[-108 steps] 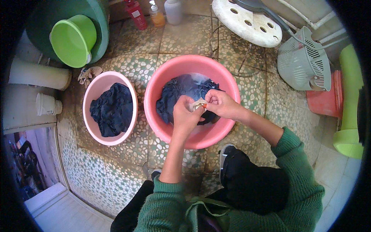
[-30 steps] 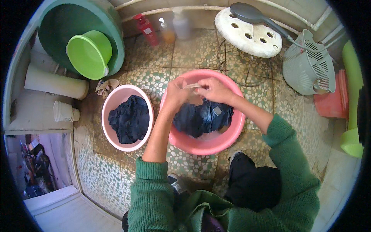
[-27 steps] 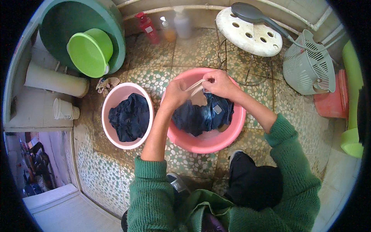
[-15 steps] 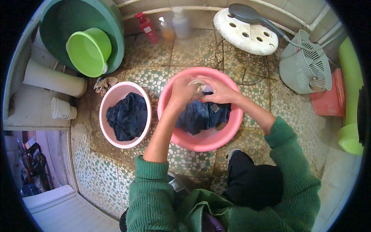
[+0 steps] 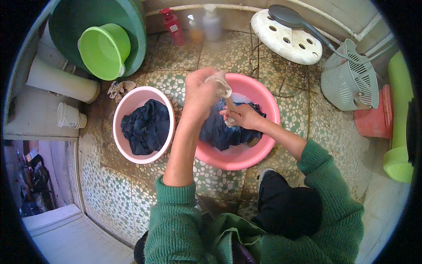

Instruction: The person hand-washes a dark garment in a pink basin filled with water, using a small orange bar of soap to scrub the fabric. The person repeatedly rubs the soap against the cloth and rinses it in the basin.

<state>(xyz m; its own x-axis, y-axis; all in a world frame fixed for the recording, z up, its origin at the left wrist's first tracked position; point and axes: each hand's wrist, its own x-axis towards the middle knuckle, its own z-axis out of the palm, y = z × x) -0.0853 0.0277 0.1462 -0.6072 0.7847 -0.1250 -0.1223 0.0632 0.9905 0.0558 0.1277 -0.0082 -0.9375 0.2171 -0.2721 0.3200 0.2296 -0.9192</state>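
A thin, light beige sock [image 5: 230, 104] is stretched between my two hands above the pink basin [image 5: 276, 110]. My left hand [image 5: 203, 90] is raised over the basin's left rim, closed on the wider end of the sock. Lower and to the right, my right hand [image 5: 244, 116] grips the other end, fingers wrapped round it. Beneath them, dark blue denim clothing [image 5: 220, 132] lies in the basin with some cloudy water. Part of the basin's left side is hidden behind my left forearm.
A pale pink basin [image 5: 118, 140] with dark clothing [image 5: 146, 127] stands at the left. Crumpled beige cloth [image 5: 121, 89] lies behind it. Farther back are a light green bucket [image 5: 100, 57], pump bottles [image 5: 172, 26], a white stool [image 5: 285, 37] bearing a shower head [image 5: 285, 16], and a grey basket [image 5: 345, 83].
My hands have moved apart: the left went up and left, the right came slightly down. The beige sock, earlier bunched between them, is now drawn out lengthwise.
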